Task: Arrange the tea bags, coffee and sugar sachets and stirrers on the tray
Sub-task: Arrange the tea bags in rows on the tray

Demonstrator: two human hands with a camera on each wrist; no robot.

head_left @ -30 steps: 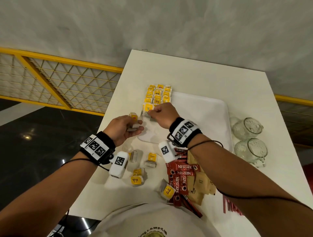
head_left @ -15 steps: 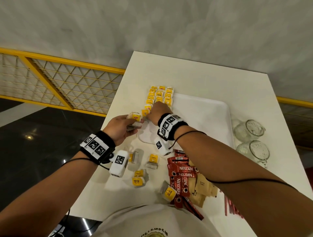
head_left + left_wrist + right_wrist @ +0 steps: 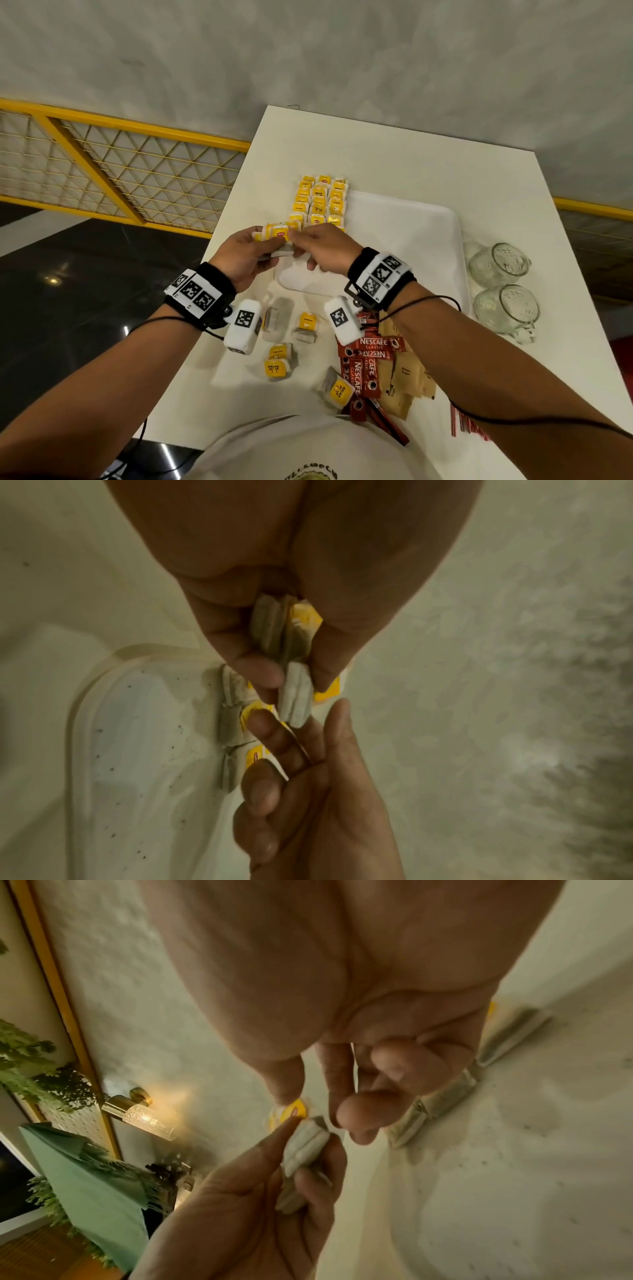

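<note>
- Left hand (image 3: 244,255) holds a small stack of tea bags (image 3: 276,236) betw. thumb & curled fingers (image 3: 260,672); soft, pillowy white paper pouches w/ glossy yellow tags, held just above the near-left corner of the tray (image 3: 411,240).
- Right hand (image 3: 325,248) meets it: thumb & forefinger pinch the yellow tag end of the top bag in that stack, other fingers (image 3: 366,1112) loosely curled.
- Tray: smooth white plastic, rounded corners, shallow rim, faint dark specks seen in the wrist views; sits mid-worktop (image 3: 394,161).
- Arranged tea bags (image 3: 320,200) lie in three neat rows at the tray's far-left corner, flat squares, overlapping like tiles.
- Loose tea bags (image 3: 277,365) scattered on the worktop near the person, a few tilted on edge.
- Coffee sachets (image 3: 366,356): long, narrow, shiny red foil sticks in a messy pile, right of the loose bags.
- Sugar sachets (image 3: 406,380): matte brown paper, flat, partly under the coffee sticks.
- Stirrers (image 3: 460,423): thin red-&-white strips at the near-right, mostly hidden by the right forearm.
- Two textured clear glass mugs (image 3: 503,287) stand just right of the tray.
</note>
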